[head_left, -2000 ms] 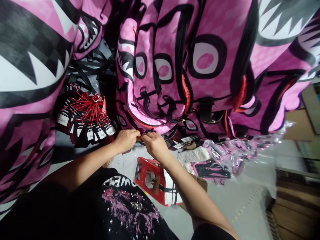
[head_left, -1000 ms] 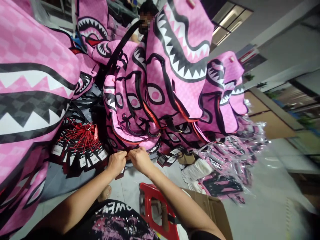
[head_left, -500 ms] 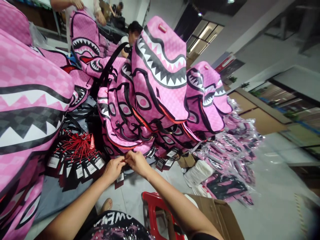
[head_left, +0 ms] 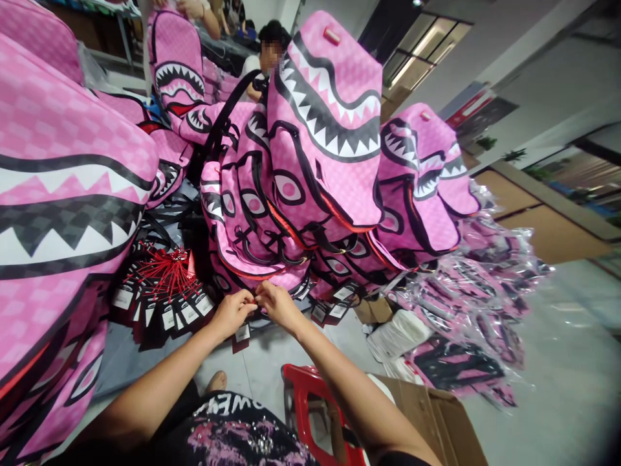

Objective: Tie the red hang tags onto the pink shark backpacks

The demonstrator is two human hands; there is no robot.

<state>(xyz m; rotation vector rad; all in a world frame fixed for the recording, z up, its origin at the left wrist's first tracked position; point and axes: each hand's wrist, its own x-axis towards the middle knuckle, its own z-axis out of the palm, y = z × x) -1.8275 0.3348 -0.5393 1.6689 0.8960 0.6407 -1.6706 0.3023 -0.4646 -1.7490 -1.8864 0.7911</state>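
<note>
My left hand and my right hand meet fingertip to fingertip at the lower front of a pink shark-face backpack. Both are closed in a pinch. A speck of red cord shows between the fingertips; the rest of it is hidden. Just beneath the left fingers hangs a dark hang tag with a white label. To the left, a fanned bunch of hang tags on red cords lies on grey cloth.
Large pink backpacks stand close at left and behind my hands. On the right are plastic-wrapped backpacks, a white roll and a cardboard box. A red stool stands near my body. Other people work behind.
The view has shifted, so the scene sits a little further right. My fingertips have drawn slightly apart, with red showing between them. My hands remain at the same backpack.
</note>
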